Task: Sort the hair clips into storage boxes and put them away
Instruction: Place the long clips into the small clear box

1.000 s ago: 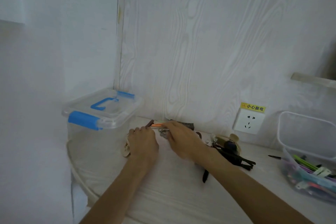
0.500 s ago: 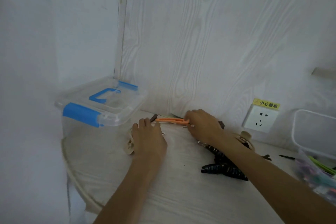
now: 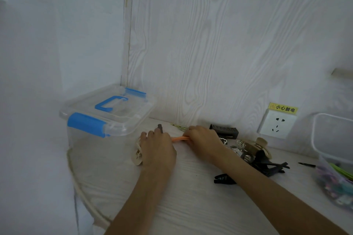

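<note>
My left hand (image 3: 157,149) lies knuckles up on the table, closed over a beige claw clip (image 3: 137,153) that shows at its left side; a dark brown clip tip (image 3: 160,127) pokes out past its fingers. My right hand (image 3: 203,139) grips one end of an orange hair clip (image 3: 177,138) that spans the gap between both hands. A pile of black and patterned clips (image 3: 263,160) lies to the right, with one black clip (image 3: 224,179) apart in front. A clear storage box with blue latches (image 3: 107,118) stands shut at the left.
An open clear box (image 3: 332,139) holding colourful clips stands at the right edge. A wall socket (image 3: 277,124) with a yellow label sits above the tabletop. A black comb-like clip (image 3: 224,130) lies against the wall. The table's rounded edge (image 3: 80,185) runs along the left.
The view has shifted left and closer. My right hand first drew the orange clip out to the right, then came back toward my left hand. The left hand stayed over the beige clip.
</note>
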A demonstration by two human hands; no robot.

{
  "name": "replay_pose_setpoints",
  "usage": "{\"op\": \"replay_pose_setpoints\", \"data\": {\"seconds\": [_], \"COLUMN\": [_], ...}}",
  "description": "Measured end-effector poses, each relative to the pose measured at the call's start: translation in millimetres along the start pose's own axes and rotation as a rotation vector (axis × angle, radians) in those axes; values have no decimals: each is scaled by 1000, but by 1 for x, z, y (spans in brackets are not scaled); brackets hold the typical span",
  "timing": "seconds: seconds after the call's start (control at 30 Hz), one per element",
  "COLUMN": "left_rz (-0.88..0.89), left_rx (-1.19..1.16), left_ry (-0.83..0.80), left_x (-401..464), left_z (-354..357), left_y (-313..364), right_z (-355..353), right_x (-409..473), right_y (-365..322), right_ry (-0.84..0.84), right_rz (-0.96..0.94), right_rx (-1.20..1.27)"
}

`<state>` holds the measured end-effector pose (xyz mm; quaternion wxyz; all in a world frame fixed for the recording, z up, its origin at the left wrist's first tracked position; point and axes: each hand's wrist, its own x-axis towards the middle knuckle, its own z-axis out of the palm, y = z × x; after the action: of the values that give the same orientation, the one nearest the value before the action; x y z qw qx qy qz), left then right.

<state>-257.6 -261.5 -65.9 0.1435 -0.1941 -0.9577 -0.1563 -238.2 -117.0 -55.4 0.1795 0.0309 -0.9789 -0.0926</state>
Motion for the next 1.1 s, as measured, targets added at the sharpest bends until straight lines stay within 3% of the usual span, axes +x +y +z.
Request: {"op": "replay_pose_setpoints", "data": {"seconds": [0.2,0.33,0.53,0.67,0.77,0.9,1.1], "left_rz": [27,40,209,298,291,205,141], "left_rx": [-80,-6,-10,-55,-99,-160,-113], "left_ry": [-10,-15,-24,-158,-199,-229,-5], "left_x": [-2,-9,-11,-11,-10,-11,-16], "left_z": [-1,-10,-15,-20,-21,-18,-9], "left_y": [-3,-1,4,12,20,29,38], "right_z": [-11,-24,-64,-91,-93,-93,-111], "right_x": [-23,-35,-42,-62,-80,-109,-149], "right_y": [-1,6,23,33,43,55,78], "right_ry": [30,64,251,122,-32,-66,-26], "right_rz": [72,186,577,737,727,749,738], "right_rx": [53,80,796,1267,1292,1399,1338]}}
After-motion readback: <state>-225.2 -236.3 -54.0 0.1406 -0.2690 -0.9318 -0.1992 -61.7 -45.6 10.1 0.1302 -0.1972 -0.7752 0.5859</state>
